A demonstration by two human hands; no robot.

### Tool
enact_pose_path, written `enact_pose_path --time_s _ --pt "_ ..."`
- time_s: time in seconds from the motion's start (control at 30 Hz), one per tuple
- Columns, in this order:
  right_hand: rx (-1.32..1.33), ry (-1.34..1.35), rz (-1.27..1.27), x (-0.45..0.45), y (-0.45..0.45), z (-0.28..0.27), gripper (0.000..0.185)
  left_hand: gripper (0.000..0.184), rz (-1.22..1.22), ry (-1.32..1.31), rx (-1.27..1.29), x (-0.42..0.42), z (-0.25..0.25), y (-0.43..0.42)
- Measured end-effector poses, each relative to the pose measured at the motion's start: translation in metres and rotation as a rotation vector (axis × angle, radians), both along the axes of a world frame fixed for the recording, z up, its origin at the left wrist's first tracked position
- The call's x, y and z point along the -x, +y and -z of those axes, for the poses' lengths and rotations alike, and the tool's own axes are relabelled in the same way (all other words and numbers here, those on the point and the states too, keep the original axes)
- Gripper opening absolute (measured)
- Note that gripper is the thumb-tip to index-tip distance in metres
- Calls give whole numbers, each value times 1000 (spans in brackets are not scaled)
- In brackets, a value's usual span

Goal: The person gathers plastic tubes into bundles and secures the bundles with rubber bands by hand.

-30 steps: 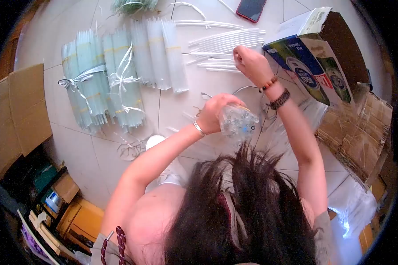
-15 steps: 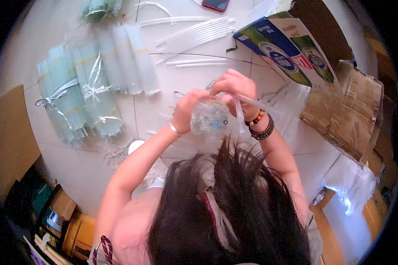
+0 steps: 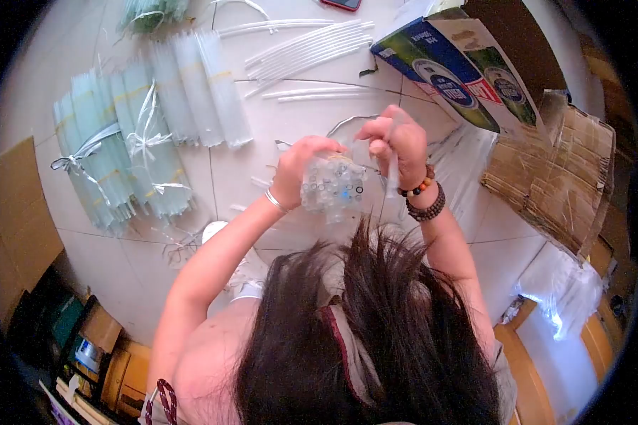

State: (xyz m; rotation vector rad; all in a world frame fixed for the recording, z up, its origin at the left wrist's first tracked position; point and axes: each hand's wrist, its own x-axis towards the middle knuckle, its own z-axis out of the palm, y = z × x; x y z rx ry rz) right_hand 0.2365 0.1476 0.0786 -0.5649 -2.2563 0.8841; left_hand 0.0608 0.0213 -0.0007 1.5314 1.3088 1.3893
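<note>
My left hand is wrapped around a bundle of clear tubes, whose round open ends face up toward me. A yellowish band shows near the top of the bundle. Just to the right, apart from the bundle, my right hand is closed with bent fingers on a translucent tube that points down toward me. A thin grey-white tie arcs behind the two hands; whether a finger touches it I cannot tell.
Tied bundles of clear tubes lie on the tiled floor at left. Loose clear tubes lie ahead, near a phone. At right stand a printed carton and a brown cardboard piece. Plastic film lies lower right.
My right hand has moved right, away from the bundle. The translucent tube, earlier slanting out across the wrist, now points down. My left hand keeps its hold.
</note>
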Motion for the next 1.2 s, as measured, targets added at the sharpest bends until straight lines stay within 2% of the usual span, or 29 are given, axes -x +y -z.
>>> enact_pose_path --time_s 0.1,0.13,0.2,0.23,0.27,0.33,0.43,0.53,0.83,0.9,1.2 --pt "-15 93 41 7 -1 10 35 44 10 -26 14 0 2 0" --pt "77 144 5 8 -3 11 13 44 7 -23 12 0 3 0" --pt "335 226 14 14 -16 11 14 45 2 -16 9 -1 3 0" --pt "465 268 19 17 -21 12 15 45 3 -98 119 -3 5 -3" --pt "480 261 44 19 -24 16 16 45 2 -179 229 -5 8 -6" --pt "513 250 92 23 -31 26 17 45 -13 -160 267 -6 8 -8" --pt "552 273 88 24 -31 50 17 43 -26 46 105 -2 6 -4" --pt "690 330 72 24 -32 55 17 40 -13 73 80 0 2 -3" --pt "383 170 39 13 -25 38 15 41 -5 51 65 1 5 -5" --pt "346 194 16 13 -24 39 13 42 11 -5 52 1 11 -6" --pt "298 173 -15 16 -22 32 15 40 7 64 6 3 6 -4"
